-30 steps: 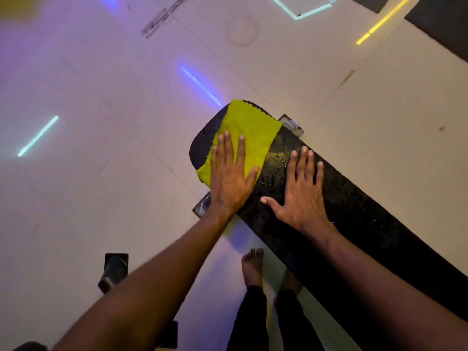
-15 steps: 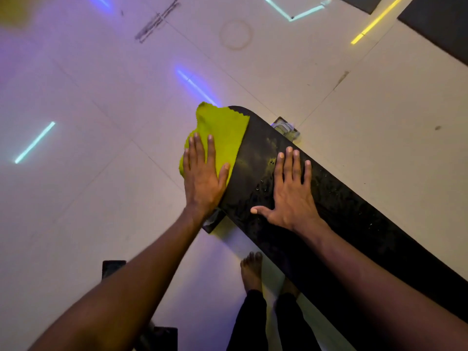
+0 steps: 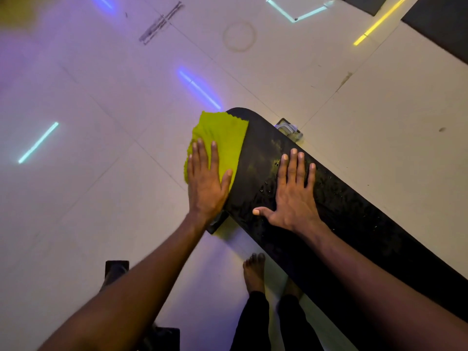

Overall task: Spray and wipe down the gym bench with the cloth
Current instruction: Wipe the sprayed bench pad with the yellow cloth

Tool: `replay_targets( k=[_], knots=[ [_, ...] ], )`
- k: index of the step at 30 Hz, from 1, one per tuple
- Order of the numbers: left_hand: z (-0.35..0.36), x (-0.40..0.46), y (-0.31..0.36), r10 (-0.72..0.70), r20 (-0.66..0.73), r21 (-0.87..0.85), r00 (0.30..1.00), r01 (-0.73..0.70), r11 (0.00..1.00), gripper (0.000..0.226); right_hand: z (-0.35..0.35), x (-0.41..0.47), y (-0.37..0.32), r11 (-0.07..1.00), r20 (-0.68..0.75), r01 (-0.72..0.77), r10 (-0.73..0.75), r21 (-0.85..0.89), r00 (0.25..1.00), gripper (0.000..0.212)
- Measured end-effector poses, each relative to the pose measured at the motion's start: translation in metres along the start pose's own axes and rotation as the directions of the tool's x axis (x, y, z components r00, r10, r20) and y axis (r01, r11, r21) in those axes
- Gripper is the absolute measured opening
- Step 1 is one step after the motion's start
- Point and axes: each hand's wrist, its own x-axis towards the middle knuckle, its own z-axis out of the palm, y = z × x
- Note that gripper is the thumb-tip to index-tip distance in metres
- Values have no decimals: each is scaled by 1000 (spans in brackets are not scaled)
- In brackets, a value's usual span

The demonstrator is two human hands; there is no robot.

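head | left hand (image 3: 206, 184) flat on cloth (image 3: 222, 143) | right hand (image 3: 295, 196) flat on bench (image 3: 354, 224) | droplets, probably

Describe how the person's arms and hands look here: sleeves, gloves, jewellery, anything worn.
Both forearms are bare right down the frame, with no sleeves in view. The left hand and right hand wear no gloves, and no rings, watch or wristband show. Fingernails are short and plain. Lower down, dark trouser legs and bare feet are visible.
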Motion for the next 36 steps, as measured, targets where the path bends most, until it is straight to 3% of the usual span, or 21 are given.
replay_targets(
  k=[2,5,7,11,13,15,17,20,22,26,31,33,36],
  knots=[
    [1,2,20,68,11,27,998,-69,997,75,2,1,-2,1000,-13,-2,2,2,1000,147],
    [-6,48,34,297,35,41,954,-299,954,74,4,1,0,1000,-21,-8,8,-8,1000,147],
    [-13,79,34,352,51,34,935,-353,935,73,3,1,1,1000,-28,-3,3,-5,1000,147],
    [-11,72,35,173,1,-57,985,-172,983,72,1,-11,12,1000,-48,23,-22,15,999,141],
    [-5,45,45,27,-32,-21,999,-27,999,72,3,-25,23,1000,-51,17,-16,26,999,139],
    [0,13,65,-15,-20,34,1000,16,999,73,8,-40,34,999,-58,-10,13,47,998,138],
    [5,-3,87,118,18,57,993,-119,991,74,12,-50,40,998,-65,-35,38,50,997,138],
    [2,29,101,397,63,51,916,-400,915,72,17,-51,40,998,-78,-52,56,47,995,138],
    [-4,65,96,456,84,52,886,-461,886,69,20,-50,40,998,-84,-56,59,38,995,138],
    [-9,72,74,355,43,70,934,-357,931,69,24,-53,45,995,-112,-68,75,67,991,139],
    [5,-19,80,126,9,77,992,-126,989,72,28,-59,41,988,-130,-106,119,108,984,137],
    [10,-36,98,238,58,104,970,-243,964,72,32,-61,40,986,-150,-120,138,118,979,137],
    [6,2,121,512,69,91,856,-517,851,65,39,-68,41,983,-176,-138,158,121,972,135]
  ],
)
